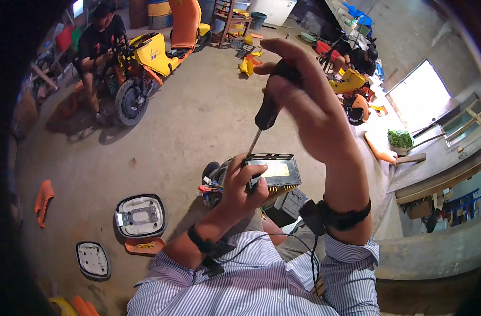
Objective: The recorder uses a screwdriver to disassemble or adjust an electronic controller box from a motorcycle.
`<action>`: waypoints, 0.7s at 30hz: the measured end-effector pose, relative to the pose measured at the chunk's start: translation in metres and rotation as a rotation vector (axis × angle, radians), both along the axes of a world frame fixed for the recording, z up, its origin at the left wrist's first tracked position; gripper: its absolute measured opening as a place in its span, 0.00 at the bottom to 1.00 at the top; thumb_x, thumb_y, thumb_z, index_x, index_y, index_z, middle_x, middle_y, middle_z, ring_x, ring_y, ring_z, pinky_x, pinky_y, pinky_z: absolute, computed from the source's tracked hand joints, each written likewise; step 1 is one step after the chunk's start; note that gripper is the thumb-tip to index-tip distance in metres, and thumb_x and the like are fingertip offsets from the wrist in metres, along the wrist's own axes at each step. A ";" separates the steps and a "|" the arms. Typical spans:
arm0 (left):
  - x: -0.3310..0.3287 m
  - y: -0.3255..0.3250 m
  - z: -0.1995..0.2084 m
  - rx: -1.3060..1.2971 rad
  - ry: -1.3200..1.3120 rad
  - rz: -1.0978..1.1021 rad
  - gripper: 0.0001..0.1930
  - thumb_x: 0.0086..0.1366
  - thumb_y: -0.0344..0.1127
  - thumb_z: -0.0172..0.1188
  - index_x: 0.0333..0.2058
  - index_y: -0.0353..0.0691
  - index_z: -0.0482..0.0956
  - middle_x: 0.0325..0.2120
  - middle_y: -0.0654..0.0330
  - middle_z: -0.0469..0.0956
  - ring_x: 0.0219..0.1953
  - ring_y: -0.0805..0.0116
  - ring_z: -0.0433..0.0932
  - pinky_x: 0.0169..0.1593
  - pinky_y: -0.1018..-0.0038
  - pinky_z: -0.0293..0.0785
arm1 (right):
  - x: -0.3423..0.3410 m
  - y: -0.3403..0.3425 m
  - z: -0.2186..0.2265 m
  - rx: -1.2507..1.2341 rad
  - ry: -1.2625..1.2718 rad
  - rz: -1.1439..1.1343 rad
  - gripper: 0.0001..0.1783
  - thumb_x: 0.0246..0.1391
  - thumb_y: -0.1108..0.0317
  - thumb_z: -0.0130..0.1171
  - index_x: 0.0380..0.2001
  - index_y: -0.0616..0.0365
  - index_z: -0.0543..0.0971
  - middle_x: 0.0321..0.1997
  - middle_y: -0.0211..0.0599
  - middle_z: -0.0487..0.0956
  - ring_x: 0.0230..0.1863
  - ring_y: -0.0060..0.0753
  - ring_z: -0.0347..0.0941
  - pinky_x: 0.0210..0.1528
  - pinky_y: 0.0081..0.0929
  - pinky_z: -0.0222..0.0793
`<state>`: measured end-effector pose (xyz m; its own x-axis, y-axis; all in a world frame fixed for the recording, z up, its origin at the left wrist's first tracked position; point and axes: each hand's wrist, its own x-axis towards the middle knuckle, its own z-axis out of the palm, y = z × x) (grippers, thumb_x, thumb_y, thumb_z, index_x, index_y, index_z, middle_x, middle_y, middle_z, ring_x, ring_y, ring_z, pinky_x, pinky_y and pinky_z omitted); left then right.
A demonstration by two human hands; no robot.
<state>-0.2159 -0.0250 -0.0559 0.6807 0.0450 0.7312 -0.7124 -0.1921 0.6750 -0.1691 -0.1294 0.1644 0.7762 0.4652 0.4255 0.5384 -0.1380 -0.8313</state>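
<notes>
My left hand (240,189) is closed around a black finned box (286,178) with a yellow label and a slotted metal flange, which looks like a motor controller. Above it, my right hand (319,113) grips the black handle of a screwdriver (265,115), with some fingers stretched away from it. The shaft slants down to the left end of the box, beside my left fingers; whether its tip sits on a screw is hidden. A bundle of wires with coloured connectors (211,189) hangs left of the box. Under the box are dark parts, partly covered.
On the floor at left lie a grey-white seat base (140,215), a smaller pan-shaped part (93,260) and an orange panel (43,203). A person (101,47) sits by a yellow-orange scooter (151,52) at far left. Another person (362,60) is beside scooter parts at far right.
</notes>
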 end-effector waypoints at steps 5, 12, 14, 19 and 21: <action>0.000 0.001 0.001 -0.006 -0.008 -0.010 0.14 0.58 0.34 0.59 0.43 0.38 0.78 0.45 0.43 0.75 0.45 0.47 0.77 0.52 0.56 0.73 | 0.010 0.001 -0.004 -0.130 -0.223 -0.044 0.23 0.64 0.75 0.57 0.62 0.61 0.70 0.43 0.34 0.77 0.42 0.21 0.74 0.42 0.20 0.71; 0.001 0.000 -0.003 0.009 0.001 -0.021 0.13 0.59 0.34 0.59 0.42 0.38 0.77 0.45 0.41 0.75 0.45 0.46 0.77 0.50 0.55 0.74 | 0.014 -0.001 -0.007 -0.005 -0.081 0.069 0.23 0.72 0.61 0.47 0.62 0.64 0.68 0.35 0.32 0.75 0.33 0.21 0.73 0.37 0.21 0.71; 0.003 -0.002 0.000 -0.015 -0.032 -0.006 0.12 0.60 0.35 0.58 0.42 0.38 0.77 0.43 0.41 0.76 0.44 0.46 0.77 0.49 0.55 0.75 | 0.008 -0.004 0.001 0.014 0.056 0.098 0.19 0.69 0.68 0.53 0.60 0.61 0.71 0.39 0.33 0.77 0.37 0.21 0.75 0.42 0.22 0.73; 0.001 -0.002 -0.005 -0.008 0.036 -0.016 0.12 0.59 0.34 0.57 0.41 0.38 0.77 0.43 0.42 0.77 0.45 0.46 0.76 0.52 0.55 0.73 | 0.012 0.005 -0.003 -0.333 -0.426 -0.309 0.19 0.59 0.66 0.68 0.52 0.57 0.77 0.37 0.31 0.80 0.38 0.21 0.76 0.45 0.24 0.73; 0.001 0.001 -0.004 0.008 0.030 -0.013 0.12 0.59 0.34 0.57 0.41 0.38 0.77 0.43 0.42 0.77 0.45 0.46 0.76 0.52 0.55 0.73 | 0.014 0.006 -0.014 -0.166 -0.370 -0.242 0.22 0.59 0.65 0.68 0.53 0.58 0.76 0.38 0.33 0.80 0.39 0.23 0.77 0.45 0.24 0.73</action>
<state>-0.2151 -0.0245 -0.0601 0.7026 0.0302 0.7109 -0.6944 -0.1889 0.6943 -0.1551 -0.1231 0.1499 0.6810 0.3747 0.6292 0.7303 -0.4115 -0.5454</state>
